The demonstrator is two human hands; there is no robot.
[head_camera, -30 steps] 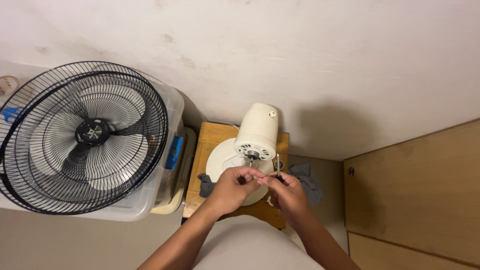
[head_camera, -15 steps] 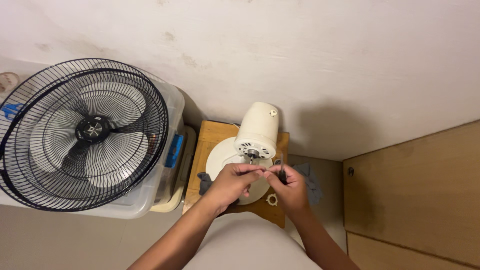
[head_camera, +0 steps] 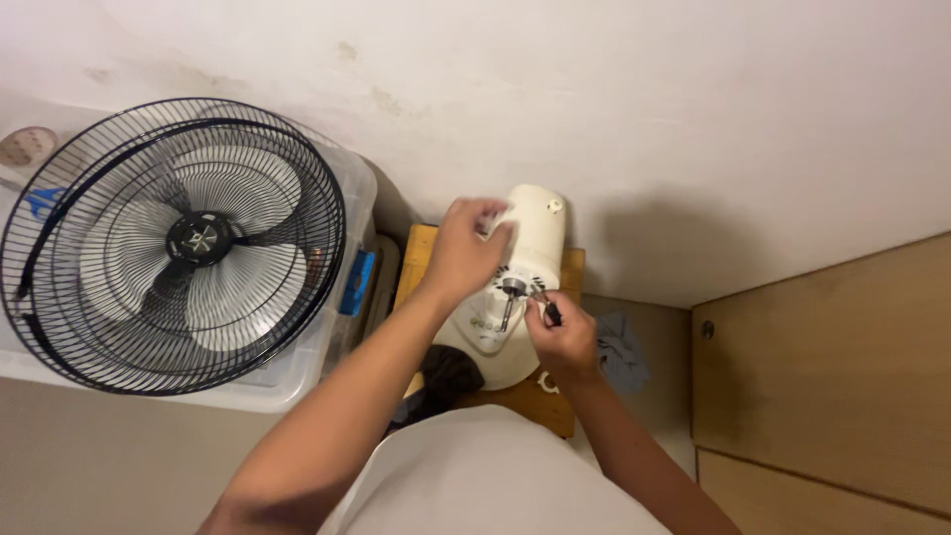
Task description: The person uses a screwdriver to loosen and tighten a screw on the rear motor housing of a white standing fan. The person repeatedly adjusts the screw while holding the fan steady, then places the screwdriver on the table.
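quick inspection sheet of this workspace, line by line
surface: small wooden stool, mostly covered by the fan body
job's things: cream fan motor housing standing on the stool, bare metal shaft pointing at the camera
clutter: dark cloth, grey cloth
grip: left hand on the housing top; right hand pinches a small dark tool beside the shaft
cables: nothing seen
surroundings: black caged fan on a clear plastic bin, white wall, wooden cabinet
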